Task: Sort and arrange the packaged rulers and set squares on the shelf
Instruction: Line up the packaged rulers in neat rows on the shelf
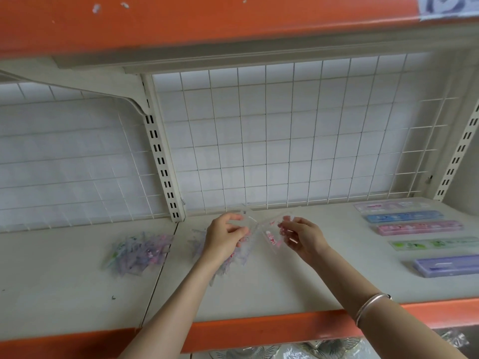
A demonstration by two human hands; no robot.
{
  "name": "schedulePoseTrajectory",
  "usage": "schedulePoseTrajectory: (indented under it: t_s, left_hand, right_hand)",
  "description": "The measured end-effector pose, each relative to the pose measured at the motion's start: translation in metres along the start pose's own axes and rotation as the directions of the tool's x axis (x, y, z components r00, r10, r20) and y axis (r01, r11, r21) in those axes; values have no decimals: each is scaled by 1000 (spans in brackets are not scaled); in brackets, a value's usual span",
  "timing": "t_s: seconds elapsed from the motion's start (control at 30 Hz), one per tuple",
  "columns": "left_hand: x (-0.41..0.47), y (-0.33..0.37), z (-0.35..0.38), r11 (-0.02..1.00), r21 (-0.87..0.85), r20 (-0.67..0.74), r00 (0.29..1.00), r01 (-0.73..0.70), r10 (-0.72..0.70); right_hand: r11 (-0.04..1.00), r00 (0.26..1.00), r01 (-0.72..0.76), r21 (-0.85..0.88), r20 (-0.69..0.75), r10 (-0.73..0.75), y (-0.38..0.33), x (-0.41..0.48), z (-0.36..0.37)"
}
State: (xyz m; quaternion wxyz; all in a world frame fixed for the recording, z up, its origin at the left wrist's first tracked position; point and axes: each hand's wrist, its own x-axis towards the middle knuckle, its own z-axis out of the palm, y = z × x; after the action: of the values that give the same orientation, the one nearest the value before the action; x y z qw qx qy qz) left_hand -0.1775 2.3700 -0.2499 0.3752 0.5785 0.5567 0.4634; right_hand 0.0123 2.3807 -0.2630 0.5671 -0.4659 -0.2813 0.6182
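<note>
My left hand (pixel 225 235) pinches a clear packaged set square (pixel 249 221) just above the shelf. My right hand (pixel 302 238) holds a second clear packet with pink print (pixel 270 235), and the two packets meet at an angle between my hands. Under my left hand lies a loose pile of packets (pixel 233 257). A second mixed pile (pixel 140 251) sits further left. At the right, several packaged rulers lie in a column: pale pink (pixel 391 206), blue (pixel 404 216), pink (pixel 418 228), green (pixel 435 244), purple (pixel 447 265).
The cream shelf board (pixel 298 288) has an orange front lip (pixel 259 332). A white wire grid (pixel 285 136) forms the back wall, with a slotted upright (pixel 162 161) left of centre. An orange shelf (pixel 207 19) hangs overhead. Wrapped goods (pixel 324 351) show on the lower shelf.
</note>
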Motion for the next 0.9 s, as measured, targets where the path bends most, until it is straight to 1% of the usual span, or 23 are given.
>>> schedulePoseTrajectory:
  t_s: [0.07,0.13,0.2,0.23,0.3,0.4,0.47,0.5,0.53,0.57,0.6,0.63,0.67,0.73,0.8,0.83,0.9]
  left_hand:
    - [2,-1,5,1000,-15,-25,1000,-3,2]
    - [5,-2,10,999,-44,-47,999,-9,7]
    - [8,0,17,998,-62,-60,998,-25,21]
    - [9,1,21,997,-68,-64,997,-35,31]
    - [12,4,29,995,-81,-76,996,-53,47]
    - [15,7,39,991,-110,-102,993,-71,60]
    - [16,8,45,989,-128,-119,991,-77,62]
    - [17,7,48,988,-135,-130,990,-80,63]
    - [16,7,50,986,-140,-142,988,-85,65]
    - [16,6,53,985,-147,-155,986,-91,68]
    - [16,6,56,982,-158,-165,984,-98,72]
    - [15,5,59,979,-172,-174,982,-106,75]
    - [14,5,63,976,-184,-183,980,-113,79]
    - [13,5,70,970,-207,-202,975,-129,87]
    - [14,6,78,961,-240,-209,974,-136,85]
    - [15,6,82,957,-256,-211,974,-137,83]
    - [16,6,89,949,-282,-223,972,-140,77]
  right_hand:
    - [999,990,33,27,-141,-29,-3,7,-13]
    - [998,959,61,-22,-276,-64,-6,13,-25]
    - [976,923,44,-215,-365,-122,-10,13,-34]
    - [946,907,28,-324,-390,-160,-11,13,-38]
    - [876,884,39,-481,-392,-254,-17,12,-43]
    - [780,887,82,-620,-312,-341,-21,13,-48]
    - [663,891,63,-746,-257,-374,-22,14,-54]
    - [571,888,65,-819,-213,-407,-22,15,-56]
    - [456,882,89,-886,-142,-449,-21,13,-59]
    - [337,878,138,-931,-43,-478,-20,13,-62]
    - [220,873,210,-953,81,-482,-18,11,-63]
    - [121,868,283,-951,201,-454,-15,9,-64]
    - [53,869,340,-939,292,-399,-10,7,-64]
    - [-32,870,398,-917,389,-302,-4,6,-67]
    - [-98,888,378,-921,390,-244,-5,4,-70]
    - [-108,897,362,-926,377,-229,-7,4,-71]
    - [-94,909,345,-934,357,-213,-11,2,-72]
